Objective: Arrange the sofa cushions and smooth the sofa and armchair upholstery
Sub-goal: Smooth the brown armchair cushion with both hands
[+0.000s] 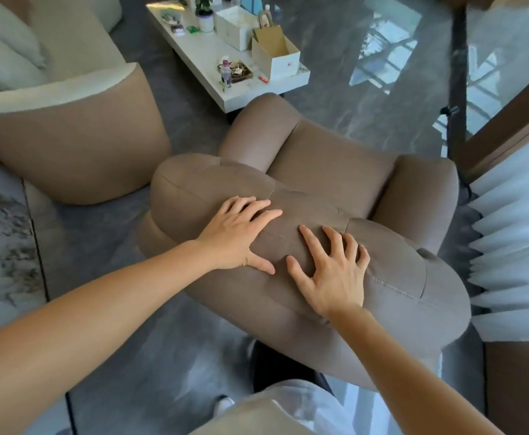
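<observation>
Head view shows the brown armchair (319,196) seen from behind its padded backrest, where two hands lie flat with fingers spread, pinching nothing: left hand (238,237) and right hand (335,274) side by side, thumbs nearly touching, likely placed to press creases outward. Beyond the fingertips lies one seat; left of the hands stands one sofa (68,136), farther off one coffee table (203,61).

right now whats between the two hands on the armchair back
Head view: only bare brown upholstery. The left hand and right hand lie flat on the armchair backrest top, thumbs close but apart, nothing else between them.
</observation>
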Demonstrator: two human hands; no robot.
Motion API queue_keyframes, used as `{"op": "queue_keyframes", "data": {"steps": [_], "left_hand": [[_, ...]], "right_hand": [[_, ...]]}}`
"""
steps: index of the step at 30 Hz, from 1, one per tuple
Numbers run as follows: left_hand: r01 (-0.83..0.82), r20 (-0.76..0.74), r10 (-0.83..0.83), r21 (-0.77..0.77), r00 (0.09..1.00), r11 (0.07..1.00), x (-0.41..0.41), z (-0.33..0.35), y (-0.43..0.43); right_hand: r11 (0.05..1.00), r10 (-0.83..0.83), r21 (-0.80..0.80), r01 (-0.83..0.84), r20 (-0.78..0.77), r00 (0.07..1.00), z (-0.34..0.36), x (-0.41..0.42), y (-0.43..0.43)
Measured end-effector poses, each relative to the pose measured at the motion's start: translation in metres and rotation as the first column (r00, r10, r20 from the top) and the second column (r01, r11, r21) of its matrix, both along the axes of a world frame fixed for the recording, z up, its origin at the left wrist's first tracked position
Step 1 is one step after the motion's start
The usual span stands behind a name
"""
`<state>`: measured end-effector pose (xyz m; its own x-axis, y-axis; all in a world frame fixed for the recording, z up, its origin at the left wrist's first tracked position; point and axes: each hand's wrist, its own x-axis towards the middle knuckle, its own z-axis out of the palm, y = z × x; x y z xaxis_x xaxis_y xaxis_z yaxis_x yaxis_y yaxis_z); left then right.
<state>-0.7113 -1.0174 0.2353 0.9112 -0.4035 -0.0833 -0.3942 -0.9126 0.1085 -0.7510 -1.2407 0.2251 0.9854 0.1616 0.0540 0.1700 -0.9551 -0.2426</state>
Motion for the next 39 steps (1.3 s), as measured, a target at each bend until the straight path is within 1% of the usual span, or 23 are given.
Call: {"op": "queue_keyframes", "data": {"steps": [9, 14, 16, 19, 22, 24, 29, 33, 36, 39], "left_hand": [[-0.221, 0.013, 0.221, 0.009, 0.975, 0.975, -0.054, -0.008, -0.155], [-0.350, -0.036, 0.350, 0.006, 0.936, 0.937, -0.065, -0.002, -0.251], [-0.395, -0.054, 0.393, -0.021, 0.918, 0.919, -0.064, -0.003, -0.289], [-0.398, -0.082, 0.391, -0.087, 0.917, 0.913, -0.060, -0.004, -0.337], [-0.337, -0.074, 0.331, -0.096, 0.941, 0.937, -0.061, -0.004, -0.365], [-0.346, -0.068, 0.341, -0.068, 0.937, 0.936, -0.065, -0.005, -0.373], [-0.421, -0.097, 0.418, -0.022, 0.903, 0.907, -0.071, -0.009, -0.381], [-0.406, -0.149, 0.399, -0.024, 0.905, 0.913, -0.065, -0.009, -0.393], [-0.387, -0.150, 0.379, -0.025, 0.913, 0.922, -0.053, -0.007, -0.410], [-0.414, -0.186, 0.397, -0.062, 0.899, 0.908, -0.047, -0.011, -0.428]], "right_hand": [[0.971, 0.239, 0.000, -0.240, 0.038, 0.970, -0.008, -0.002, -0.162], [0.927, 0.372, -0.024, -0.373, -0.033, 0.928, 0.002, 0.017, -0.254], [0.906, 0.421, -0.026, -0.422, -0.030, 0.906, 0.004, 0.028, -0.291], [0.886, 0.461, -0.031, -0.463, -0.055, 0.886, 0.009, 0.052, -0.342], [0.901, 0.431, -0.008, -0.434, -0.116, 0.895, 0.018, 0.075, -0.379], [0.920, 0.387, -0.002, -0.391, -0.145, 0.911, 0.022, 0.084, -0.398], [0.923, 0.380, -0.026, -0.385, -0.119, 0.917, 0.017, 0.074, -0.422], [0.927, 0.361, -0.065, -0.369, -0.113, 0.926, 0.010, 0.078, -0.427], [0.928, 0.336, -0.131, -0.349, -0.110, 0.935, 0.011, 0.092, -0.441], [0.923, 0.338, -0.154, -0.352, -0.113, 0.934, 0.014, 0.103, -0.456]]}}
